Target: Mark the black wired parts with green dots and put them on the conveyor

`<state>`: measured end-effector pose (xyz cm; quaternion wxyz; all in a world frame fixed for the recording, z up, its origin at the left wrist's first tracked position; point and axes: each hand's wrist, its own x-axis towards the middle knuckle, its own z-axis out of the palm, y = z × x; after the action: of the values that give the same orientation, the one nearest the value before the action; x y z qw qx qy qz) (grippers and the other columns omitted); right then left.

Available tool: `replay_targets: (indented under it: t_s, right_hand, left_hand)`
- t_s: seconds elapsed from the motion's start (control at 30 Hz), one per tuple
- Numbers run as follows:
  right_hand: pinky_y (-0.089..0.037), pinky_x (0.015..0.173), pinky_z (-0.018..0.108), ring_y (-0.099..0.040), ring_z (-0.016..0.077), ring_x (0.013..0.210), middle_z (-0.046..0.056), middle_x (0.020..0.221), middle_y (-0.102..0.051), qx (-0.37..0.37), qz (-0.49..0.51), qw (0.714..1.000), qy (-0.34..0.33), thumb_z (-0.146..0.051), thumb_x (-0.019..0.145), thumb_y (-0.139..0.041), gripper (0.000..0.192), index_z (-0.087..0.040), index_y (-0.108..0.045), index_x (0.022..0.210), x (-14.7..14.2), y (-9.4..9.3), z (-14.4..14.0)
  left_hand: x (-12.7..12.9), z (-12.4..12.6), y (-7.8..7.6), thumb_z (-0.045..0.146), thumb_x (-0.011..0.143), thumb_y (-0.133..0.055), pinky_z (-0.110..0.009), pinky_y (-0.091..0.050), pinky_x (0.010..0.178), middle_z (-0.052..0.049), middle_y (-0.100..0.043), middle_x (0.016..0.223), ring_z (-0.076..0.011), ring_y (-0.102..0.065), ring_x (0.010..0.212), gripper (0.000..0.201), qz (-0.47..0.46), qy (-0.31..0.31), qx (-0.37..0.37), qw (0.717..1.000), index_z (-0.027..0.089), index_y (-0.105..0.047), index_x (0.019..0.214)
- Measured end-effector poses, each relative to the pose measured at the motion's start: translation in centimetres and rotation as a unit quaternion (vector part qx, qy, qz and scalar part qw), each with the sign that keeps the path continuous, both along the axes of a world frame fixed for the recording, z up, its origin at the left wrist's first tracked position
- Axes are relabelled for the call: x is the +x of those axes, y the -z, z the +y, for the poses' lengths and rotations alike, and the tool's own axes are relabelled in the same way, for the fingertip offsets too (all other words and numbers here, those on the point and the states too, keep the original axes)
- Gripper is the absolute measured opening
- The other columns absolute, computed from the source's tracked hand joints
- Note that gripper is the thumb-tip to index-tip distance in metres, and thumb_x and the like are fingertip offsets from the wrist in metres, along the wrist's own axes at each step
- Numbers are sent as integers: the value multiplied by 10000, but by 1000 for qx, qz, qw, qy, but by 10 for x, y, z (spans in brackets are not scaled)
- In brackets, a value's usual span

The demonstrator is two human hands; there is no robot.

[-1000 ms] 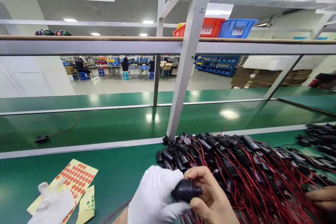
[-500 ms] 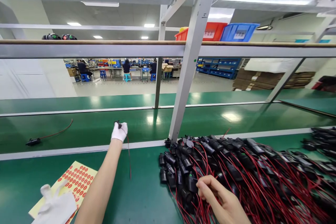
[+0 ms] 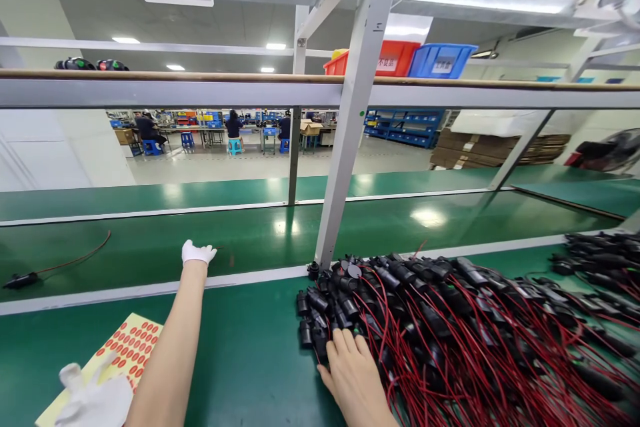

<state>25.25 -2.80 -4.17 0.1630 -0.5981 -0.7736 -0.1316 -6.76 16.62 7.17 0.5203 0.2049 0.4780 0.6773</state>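
My left hand [image 3: 197, 252], in a white glove, is stretched out over the near edge of the green conveyor belt [image 3: 150, 240]. Its fingers are spread and hold nothing. My bare right hand [image 3: 353, 370] lies palm down on the left end of a big pile of black plug parts with red wires [image 3: 450, 327], fingertips among the parts. One such black part with a red wire [image 3: 20, 279] lies alone on the belt at far left.
A yellow sheet of red dot stickers [image 3: 127, 345] and a loose white glove [image 3: 95, 403] lie at the front left. A slanted metal post [image 3: 345, 147] stands behind the pile. Red [image 3: 397, 57] and blue [image 3: 440, 60] bins sit on the shelf above. More black parts [image 3: 600, 260] lie at right.
My left hand carried a black part with a red wire out to the belt and has let go of it. My right hand dropped onto the pile. The lone part on the belt drifted left.
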Motion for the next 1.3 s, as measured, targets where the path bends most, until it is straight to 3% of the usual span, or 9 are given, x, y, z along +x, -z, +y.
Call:
replay_targets:
  t_s: [0.13, 0.27, 0.43, 0.53, 0.7, 0.83, 1.0, 1.2, 1.3]
  right_hand:
    - [-477, 856, 492, -640, 351, 908, 178, 912, -734, -36, 3, 999, 1, -114, 633, -861, 217, -126, -771, 831, -8, 3, 6]
    - [-456, 834, 449, -643, 310, 854, 132, 828, -719, -78, 60, 995, -15, -104, 713, -770, 66, -161, -743, 732, -2, -10, 9]
    - [-402, 689, 326, -603, 203, 711, 47, 750, -639, -127, 204, 970, -34, -164, 899, -527, 277, -196, -641, 648, 16, -49, 16]
    - [-351, 597, 287, -535, 163, 620, 6, 687, -577, -159, 314, 935, -46, -305, 942, -476, 350, -208, -585, 624, 24, -74, 20]
    - [-401, 576, 253, -481, 140, 612, -12, 674, -525, -197, 507, 836, -73, -606, 951, -432, 490, -198, -581, 723, 24, -103, 11]
    - [-269, 403, 189, -293, 67, 459, -56, 628, -434, -224, 609, 759, -64, -725, 913, -449, 566, -184, -562, 787, 15, -114, -13]
    - [-175, 336, 130, -247, -8, 359, -75, 576, -488, -266, 757, 594, -58, -708, 788, -693, 551, -176, -559, 735, 2, -121, -42]
    - [-168, 354, 129, -287, -32, 310, -43, 543, -574, -273, 770, 571, -82, -704, 809, -680, 554, -157, -608, 752, -6, -123, -56]
    - [-182, 358, 140, -302, -19, 314, -42, 555, -574, -279, 750, 594, -81, -714, 830, -644, 553, -168, -589, 755, -6, -118, -55]
  left_hand:
    - [23, -21, -6, 388, 968, -595, -472, -551, 931, -114, -615, 1292, -242, -632, 1099, 380, -31, 112, 24, 993, 165, -594, 1276]
    - [70, -69, 13, 372, 977, -568, -396, -541, 954, -127, -688, 1225, -214, -673, 1071, 317, -62, 246, 35, 967, 142, -675, 1167]
    - [113, -136, 47, 389, 842, -728, -347, -576, 715, -203, -770, 908, -242, -741, 740, 374, -33, 479, -15, 877, 28, -767, 934]
    - [125, -159, 59, 395, 785, -786, -300, -551, 635, -181, -766, 776, -218, -727, 640, 378, -8, 549, -29, 835, 18, -773, 814]
    - [152, -176, 61, 543, 733, -811, -285, -537, 664, -178, -766, 934, -184, -720, 696, 551, -70, 554, -9, 830, 57, -765, 988]
    - [179, -181, 45, 546, 703, -842, -216, -477, 660, -127, -736, 1048, -101, -646, 693, 571, -171, 482, 44, 858, 117, -745, 1068]
    - [191, -186, 15, 457, 730, -858, -192, -425, 642, -5, -659, 760, -45, -492, 577, 419, -253, 422, 72, 867, 116, -732, 938]
    - [193, -194, -4, 515, 739, -825, -206, -417, 579, -29, -665, 794, -83, -557, 584, 447, -309, 467, 16, 828, 106, -699, 866]
    - [191, -195, -9, 552, 717, -825, -189, -410, 550, -31, -660, 740, -62, -516, 524, 493, -275, 454, 46, 846, 94, -705, 853]
